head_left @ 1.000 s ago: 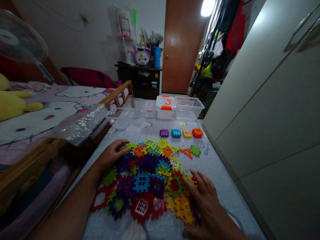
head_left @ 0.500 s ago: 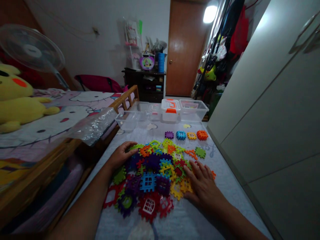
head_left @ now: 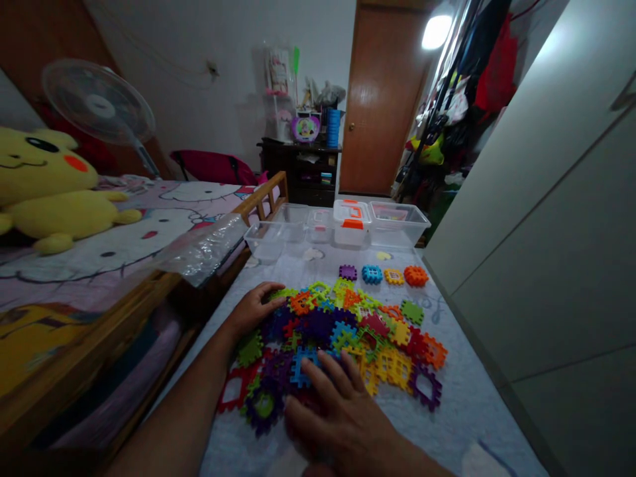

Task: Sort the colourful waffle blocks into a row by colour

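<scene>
A heap of colourful interlocking plastic tiles (head_left: 348, 331) lies on the pale sheet. My left hand (head_left: 253, 310) rests flat on the heap's left edge, fingers spread over green and purple tiles. Spread flat as well, my right hand (head_left: 330, 407) presses on the near part of the heap, covering blue and red tiles. Neither hand grips a tile. Beyond the heap stand single tiles in a row: purple (head_left: 348, 271), blue (head_left: 371, 274), yellow (head_left: 393, 276) and orange (head_left: 415, 275).
Clear plastic boxes (head_left: 397, 225), one with a white lid and orange handle (head_left: 350, 222), line the far end. A wooden bed rail (head_left: 258, 199) and plastic wrap (head_left: 203, 248) lie to the left. White cabinet doors (head_left: 546, 218) rise at right.
My right hand slid from the heap's right side to its near middle, leaving yellow, orange and purple tiles spread out to the right. My left hand stayed put. The view shifted.
</scene>
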A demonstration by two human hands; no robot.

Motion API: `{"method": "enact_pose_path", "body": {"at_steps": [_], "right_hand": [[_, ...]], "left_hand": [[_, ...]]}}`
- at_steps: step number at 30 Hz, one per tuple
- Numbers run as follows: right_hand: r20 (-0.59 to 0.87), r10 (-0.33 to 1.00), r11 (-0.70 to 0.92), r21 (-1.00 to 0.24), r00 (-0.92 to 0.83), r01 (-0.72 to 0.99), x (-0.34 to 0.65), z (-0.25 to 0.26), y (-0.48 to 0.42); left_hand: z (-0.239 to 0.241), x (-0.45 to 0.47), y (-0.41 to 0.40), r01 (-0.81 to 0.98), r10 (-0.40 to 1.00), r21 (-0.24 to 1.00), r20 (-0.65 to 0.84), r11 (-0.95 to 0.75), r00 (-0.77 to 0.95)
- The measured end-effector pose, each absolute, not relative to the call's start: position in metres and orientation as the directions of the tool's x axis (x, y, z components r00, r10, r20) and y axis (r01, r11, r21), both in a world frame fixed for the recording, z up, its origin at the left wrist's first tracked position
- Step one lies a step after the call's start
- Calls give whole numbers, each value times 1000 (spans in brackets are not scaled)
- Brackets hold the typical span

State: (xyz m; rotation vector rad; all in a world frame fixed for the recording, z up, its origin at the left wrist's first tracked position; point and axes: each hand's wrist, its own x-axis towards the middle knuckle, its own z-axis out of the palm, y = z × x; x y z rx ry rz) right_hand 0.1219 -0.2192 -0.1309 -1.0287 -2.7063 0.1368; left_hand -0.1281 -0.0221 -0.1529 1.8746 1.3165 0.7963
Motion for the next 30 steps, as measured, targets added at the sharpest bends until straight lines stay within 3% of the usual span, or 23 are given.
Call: {"method": "enact_pose_path", "body": {"at_steps": [4,8,13,16,20,23,30], "right_hand": [[249,649,752,-69,-719,655,101,-143,-209],[191,727,681,-79,-660,728,113,-133,-199],[70,755,640,-295,-652,709,136,-94,-192],[118,765,613,-431,-633,662,145,-73,-172],[186,920,391,-468,-344,793,159,-77,-115],[81,995,79,-409,-50,909,166,-98,-72],[64,992,-69,-429,107,901,160,-132,-42]], "left_hand": [[-154,-129,-22,489,956,847,71,-208,285],[-156,-131,-21,490,944,839,80,-237,319],[-155,-130,-21,505,942,824,96,-256,321],[-153,-129,-22,507,944,822,103,-258,313],[-150,-128,-24,523,945,815,84,-249,317],[-148,-127,-25,527,945,812,87,-250,315],[-146,-127,-23,504,944,825,103,-257,314]]}}
